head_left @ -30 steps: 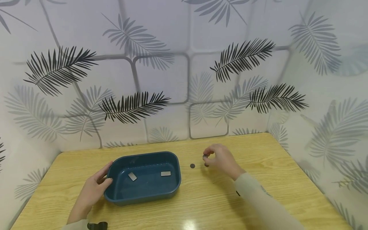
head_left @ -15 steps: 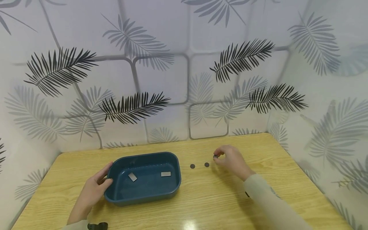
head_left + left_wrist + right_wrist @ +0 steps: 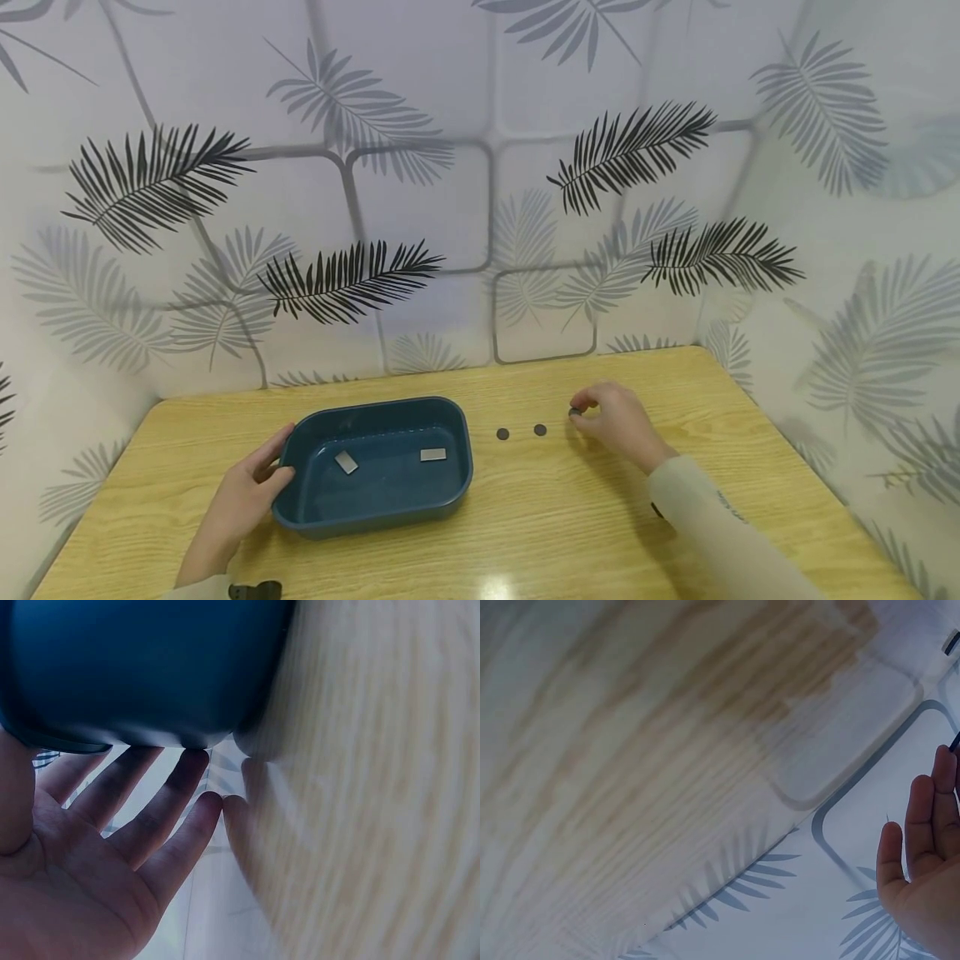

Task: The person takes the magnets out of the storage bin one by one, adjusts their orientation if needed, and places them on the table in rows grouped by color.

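Observation:
A dark teal rectangular plastic tub (image 3: 375,515) stands on the table with two small flat silver-grey rectangular pieces inside, one tilted (image 3: 346,462) and one level (image 3: 432,455). My left hand (image 3: 243,496) rests against the tub's left end. In the left wrist view its fingers (image 3: 161,810) are spread and fairly straight, their tips by the outer wall. To the right of the tub, my right hand (image 3: 622,427) pinches a small dark round disc (image 3: 574,412) between thumb and fingertips, just above the table. Two similar discs, one nearer the tub (image 3: 502,434) and one farther right (image 3: 540,430), lie flat.
The pale wooden table (image 3: 525,533) meets a leaf-patterned wall covering (image 3: 450,317) at the back, and similar covering rises at both sides. A dark wristband (image 3: 255,590) shows at the left sleeve.
My right hand has moved right, from above the second disc to a spot beyond it, uncovering that disc. It still pinches a dark disc. The left hand and tub have stayed put.

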Tool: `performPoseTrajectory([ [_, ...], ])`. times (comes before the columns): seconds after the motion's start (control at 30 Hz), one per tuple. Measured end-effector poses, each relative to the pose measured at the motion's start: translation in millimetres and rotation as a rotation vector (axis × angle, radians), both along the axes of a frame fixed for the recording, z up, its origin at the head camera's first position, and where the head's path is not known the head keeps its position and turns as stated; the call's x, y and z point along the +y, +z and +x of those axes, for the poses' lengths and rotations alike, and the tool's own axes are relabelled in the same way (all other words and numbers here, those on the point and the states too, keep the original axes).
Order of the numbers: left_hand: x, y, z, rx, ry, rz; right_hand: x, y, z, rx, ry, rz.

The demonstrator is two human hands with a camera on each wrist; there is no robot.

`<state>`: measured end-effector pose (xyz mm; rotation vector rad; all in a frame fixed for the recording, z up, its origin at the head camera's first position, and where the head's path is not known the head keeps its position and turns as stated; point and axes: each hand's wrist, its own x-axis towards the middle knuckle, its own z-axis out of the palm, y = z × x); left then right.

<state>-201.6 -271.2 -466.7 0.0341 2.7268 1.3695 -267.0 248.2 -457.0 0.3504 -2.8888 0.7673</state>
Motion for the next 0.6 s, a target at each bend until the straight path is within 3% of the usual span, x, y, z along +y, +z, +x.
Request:
performPoseTrajectory([
  [0.6, -0.4, 0.7, -1.2, -0.028, 0.012, 0.004, -3.5, -11.0, -5.5, -0.082, -0.001, 0.095],
])
